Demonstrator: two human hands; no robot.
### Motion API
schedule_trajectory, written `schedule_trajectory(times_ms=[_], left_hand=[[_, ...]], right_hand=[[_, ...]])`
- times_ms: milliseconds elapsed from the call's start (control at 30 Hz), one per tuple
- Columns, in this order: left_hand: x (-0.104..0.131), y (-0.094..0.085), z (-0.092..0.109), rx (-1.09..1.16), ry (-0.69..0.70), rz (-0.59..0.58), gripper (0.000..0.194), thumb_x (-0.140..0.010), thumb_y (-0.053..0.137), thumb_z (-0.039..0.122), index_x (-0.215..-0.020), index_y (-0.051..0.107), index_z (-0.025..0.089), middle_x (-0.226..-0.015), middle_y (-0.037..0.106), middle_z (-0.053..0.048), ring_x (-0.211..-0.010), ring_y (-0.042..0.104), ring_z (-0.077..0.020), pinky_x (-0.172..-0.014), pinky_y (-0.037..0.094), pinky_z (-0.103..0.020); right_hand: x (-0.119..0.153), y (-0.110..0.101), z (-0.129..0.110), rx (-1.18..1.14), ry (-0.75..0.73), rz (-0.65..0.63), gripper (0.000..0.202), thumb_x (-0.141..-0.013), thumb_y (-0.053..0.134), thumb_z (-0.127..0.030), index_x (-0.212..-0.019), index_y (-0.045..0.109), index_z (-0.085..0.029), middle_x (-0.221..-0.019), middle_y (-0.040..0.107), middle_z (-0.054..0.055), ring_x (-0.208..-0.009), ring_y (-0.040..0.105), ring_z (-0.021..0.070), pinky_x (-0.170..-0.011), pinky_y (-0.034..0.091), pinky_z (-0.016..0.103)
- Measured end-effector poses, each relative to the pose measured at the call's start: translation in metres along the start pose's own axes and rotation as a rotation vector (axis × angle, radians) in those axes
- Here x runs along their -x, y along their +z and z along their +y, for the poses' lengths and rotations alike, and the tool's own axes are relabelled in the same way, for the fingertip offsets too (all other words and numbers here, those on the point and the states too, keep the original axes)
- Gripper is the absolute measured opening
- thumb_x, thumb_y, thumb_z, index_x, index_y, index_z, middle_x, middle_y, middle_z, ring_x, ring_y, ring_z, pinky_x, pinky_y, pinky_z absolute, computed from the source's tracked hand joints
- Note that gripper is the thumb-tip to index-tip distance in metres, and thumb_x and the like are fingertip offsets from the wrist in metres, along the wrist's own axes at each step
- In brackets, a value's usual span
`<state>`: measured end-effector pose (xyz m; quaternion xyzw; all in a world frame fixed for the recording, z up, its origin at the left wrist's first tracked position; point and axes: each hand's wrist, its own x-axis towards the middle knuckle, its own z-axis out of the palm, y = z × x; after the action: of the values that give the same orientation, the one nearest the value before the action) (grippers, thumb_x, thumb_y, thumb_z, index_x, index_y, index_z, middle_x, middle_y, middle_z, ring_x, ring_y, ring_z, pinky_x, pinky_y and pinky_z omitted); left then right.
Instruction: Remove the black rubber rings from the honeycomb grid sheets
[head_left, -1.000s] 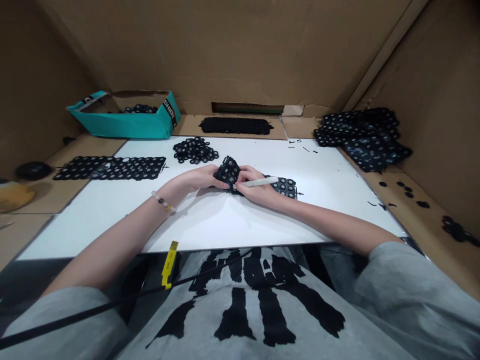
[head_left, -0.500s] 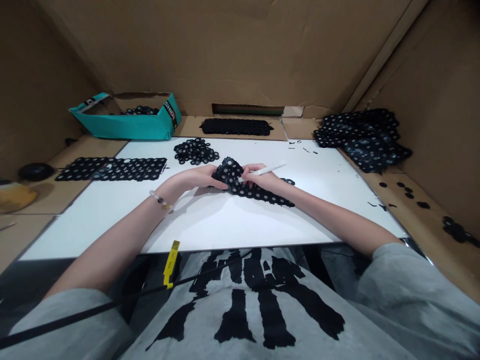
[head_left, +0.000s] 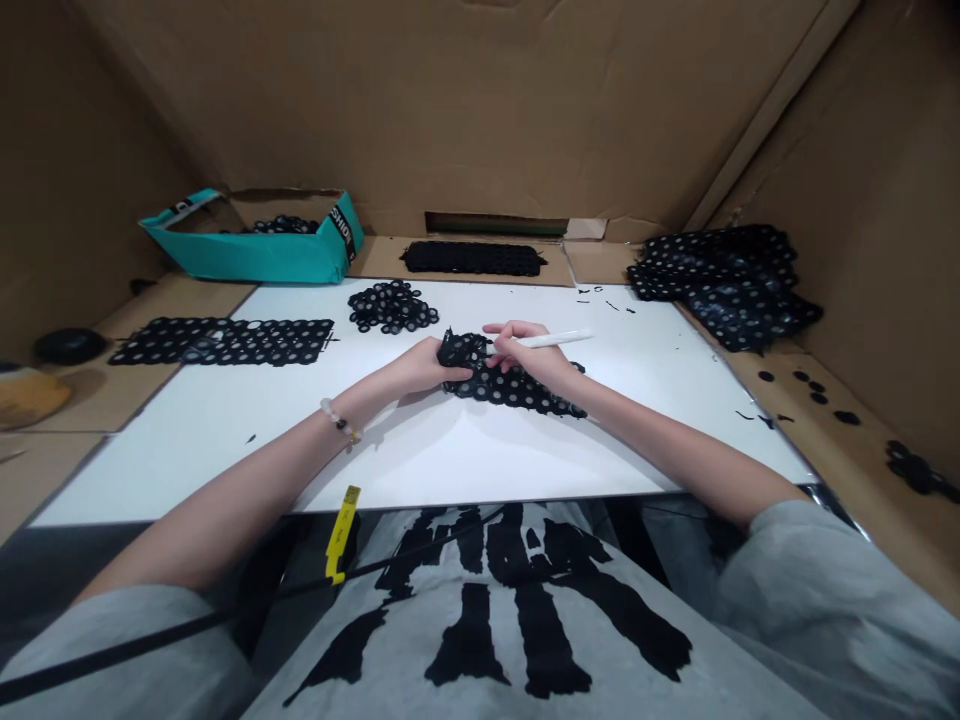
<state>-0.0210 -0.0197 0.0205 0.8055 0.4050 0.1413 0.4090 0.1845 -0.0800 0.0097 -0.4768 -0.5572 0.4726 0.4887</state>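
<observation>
Left hand (head_left: 420, 368) pinches bunched left end of black dotted mesh strip (head_left: 529, 392) at frame centre on white board (head_left: 450, 460), seemingly to steady it; right hand (head_left: 546, 358) grips white pen-like tool (head_left: 561, 338), tip at the bunch, likely for fine control; ring pile (head_left: 391, 306) lies upper centre-left, probably within reach.

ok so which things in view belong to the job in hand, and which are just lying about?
In the job:
dotted black strip, bunched in left hand
white pen-like tool, in right hand
white board, under both

Lying about, though some may be stock:
ring heap
teal box
flat strip at left
dark strip at back
dotted pile at right
</observation>
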Motion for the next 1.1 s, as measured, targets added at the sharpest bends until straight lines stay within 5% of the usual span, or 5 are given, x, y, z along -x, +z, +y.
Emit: schedule_trajectory(times_ms=[100,300,700,900,1100], left_hand=[[0.000,-0.004,-0.001,-0.016,-0.020,-0.033,0.050,-0.067,0.074,0.051,-0.102,0.071,0.016,-0.099,0.074,-0.006,-0.089,0.066,-0.0266,-0.077,0.051,-0.034],[-0.002,-0.005,-0.003,-0.055,-0.036,-0.055,0.046,-0.066,0.074,0.051,-0.096,0.072,0.015,-0.094,0.075,-0.007,-0.087,0.065,-0.0272,-0.076,0.049,-0.034],[-0.001,-0.007,0.001,0.161,-0.032,-0.127,0.047,-0.066,0.077,0.042,-0.104,0.072,0.016,-0.100,0.074,-0.008,-0.092,0.064,-0.0272,-0.079,0.051,-0.035],[0.000,-0.012,0.004,0.230,-0.034,-0.207,0.048,-0.065,0.077,0.044,-0.104,0.071,0.017,-0.098,0.073,-0.006,-0.092,0.063,-0.0264,-0.077,0.050,-0.031],[0.000,-0.017,0.000,0.154,0.013,-0.265,0.055,-0.066,0.075,0.047,-0.114,0.069,0.020,-0.114,0.071,-0.007,-0.100,0.063,-0.0253,-0.081,0.049,-0.031]], right_hand=[[0.004,-0.002,0.005,0.136,0.066,-0.016,0.019,-0.076,0.061,-0.031,-0.063,0.056,-0.018,-0.127,0.065,0.009,-0.071,0.067,0.0149,-0.062,0.052,0.030],[0.010,0.006,0.007,0.361,-0.053,-0.010,0.020,-0.078,0.058,-0.028,-0.059,0.057,-0.021,-0.103,0.072,0.007,-0.123,0.058,0.0261,-0.098,0.048,0.038],[0.006,0.005,0.014,0.238,0.018,0.015,0.019,-0.077,0.058,-0.031,-0.062,0.055,-0.020,-0.131,0.062,0.006,-0.088,0.068,0.0203,-0.079,0.054,0.037],[0.015,0.016,0.003,0.459,-0.186,0.038,0.018,-0.081,0.054,-0.026,-0.063,0.051,-0.023,-0.106,0.070,0.007,-0.124,0.056,0.0250,-0.103,0.043,0.039],[0.016,0.021,0.004,0.528,-0.271,0.047,0.015,-0.082,0.052,-0.025,-0.068,0.049,-0.023,-0.111,0.069,0.009,-0.124,0.056,0.0249,-0.102,0.043,0.040]])
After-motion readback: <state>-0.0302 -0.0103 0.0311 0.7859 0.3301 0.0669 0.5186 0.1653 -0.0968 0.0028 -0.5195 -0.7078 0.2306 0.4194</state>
